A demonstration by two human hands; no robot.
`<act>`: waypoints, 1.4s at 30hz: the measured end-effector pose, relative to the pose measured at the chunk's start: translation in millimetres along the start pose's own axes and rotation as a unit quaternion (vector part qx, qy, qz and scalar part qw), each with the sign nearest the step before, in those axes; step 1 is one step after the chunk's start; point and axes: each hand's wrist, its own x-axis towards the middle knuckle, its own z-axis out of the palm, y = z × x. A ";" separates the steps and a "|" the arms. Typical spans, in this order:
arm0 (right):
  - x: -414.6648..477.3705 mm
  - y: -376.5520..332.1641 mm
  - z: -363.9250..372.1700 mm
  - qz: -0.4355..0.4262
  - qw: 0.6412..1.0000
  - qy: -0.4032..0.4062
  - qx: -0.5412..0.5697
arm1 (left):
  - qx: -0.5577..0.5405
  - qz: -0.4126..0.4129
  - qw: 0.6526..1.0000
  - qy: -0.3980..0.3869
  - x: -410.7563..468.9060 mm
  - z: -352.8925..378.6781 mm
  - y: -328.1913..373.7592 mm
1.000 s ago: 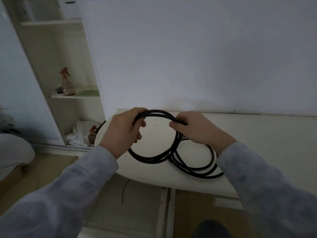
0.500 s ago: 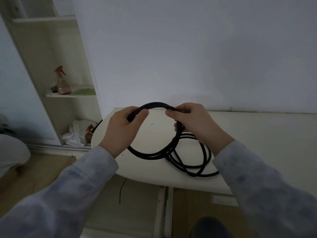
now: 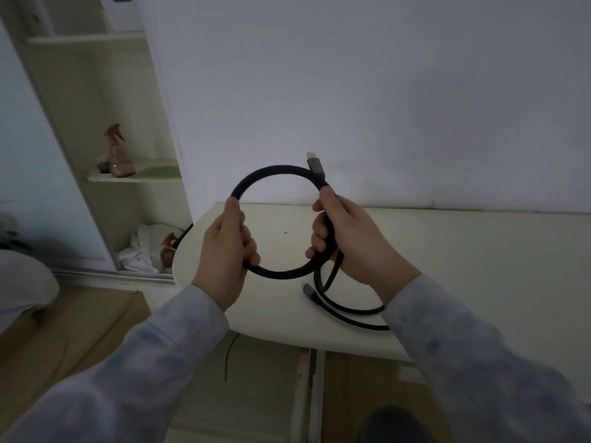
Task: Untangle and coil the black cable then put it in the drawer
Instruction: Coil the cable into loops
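At frame centre, above the worktop: black cable, one loop held upright. Left hand closed on its left side, right hand clamping the crossing to keep shape; slack trails lower right.

black cable, cream tabletop, grey sleeves

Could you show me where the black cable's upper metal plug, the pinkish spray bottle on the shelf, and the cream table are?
Black braided cable's upper metal plug (image 3: 315,162), head view: on its grey housing.
Pinkish clear spray bottle (image 3: 119,162), head view: on its body.
Cream rounded table (image 3: 463,257), head view: on bare top.
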 end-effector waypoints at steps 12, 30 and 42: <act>1.7 -10.0 7.1 -0.058 0.952 -0.009 -0.300 | 0.356 0.226 0.905 -0.062 11.0 -16.5 4.2; 2.2 -9.6 -9.4 -0.114 0.940 -0.030 -0.320 | 0.526 0.313 0.790 -0.045 9.6 -20.1 21.0; 6.2 1.3 -12.9 -0.048 0.970 0.028 -0.237 | 0.414 0.230 0.880 0.035 3.0 -12.1 20.0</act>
